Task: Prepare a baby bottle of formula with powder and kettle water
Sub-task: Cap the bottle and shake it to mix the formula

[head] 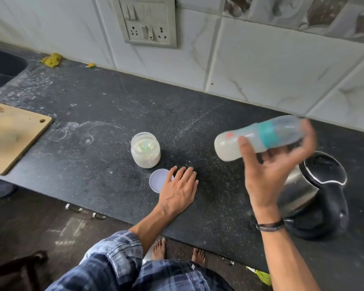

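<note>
My right hand point(267, 164) holds the baby bottle point(259, 137) in the air, tipped on its side, thumb on one side and fingers curled round the other. The bottle has a teal collar and a clear cap, and milky liquid sits in its base end at the left. It looks blurred. My left hand point(179, 190) rests flat on the dark counter point(105, 114), fingers straight, partly over the round lilac lid point(159, 179). Just beyond stands the open powder jar point(145, 150) with a pale green scoop inside. The steel kettle point(315, 190) with black lid and handle stands below my right hand.
A wooden cutting board point(15, 135) lies at the counter's left, with a dark sink point(2, 68) behind it. A yellow cloth point(51, 59) lies against the tiled wall, under a socket panel point(147, 22). The counter's front edge runs diagonally past my feet.
</note>
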